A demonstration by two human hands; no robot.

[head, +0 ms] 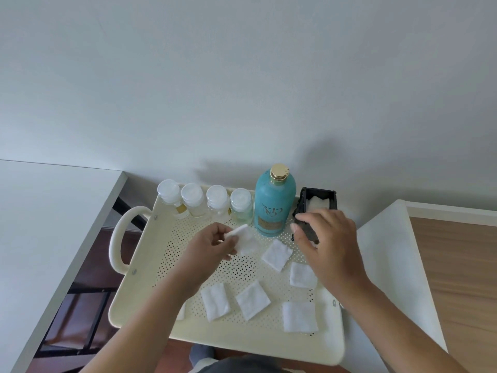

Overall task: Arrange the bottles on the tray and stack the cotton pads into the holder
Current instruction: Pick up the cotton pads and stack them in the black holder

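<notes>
Already the bottles are standing in a neat row along the far edge of the cream perforated tray with loop handles [139, 300]: four small clear bottles with white caps [205, 203], shoulder to shoulder, and beside them the tall turquoise bottle with a gold cap [274, 204]. Lined up at the back like that, they are leaving the tray's open middle free for sorting, so that half of the job looks done.

The pads are what remains. The left hand [212, 246] is pinching one square white cotton pad [246, 238] between thumb and fingertips, lifting it clear of the tray and angling it towards the right, presumably ready for the holder. The right hand [326, 238] is reaching over the near end of the small black rectangular holder [321, 200], which is sitting at the tray's far right corner just beside the turquoise bottle; its fingers are curling loosely at the holder's rim, probably steadying it so it is not sliding when a pad goes in. Whether they are actually gripping the wall I cannot tell. A few white pads are already showing inside the holder.

Five loose cotton pads [252, 300] are lying flat and apart across the near half of the tray, with the edge of another peeking out under the left forearm, each waiting to be picked up singly.
</notes>
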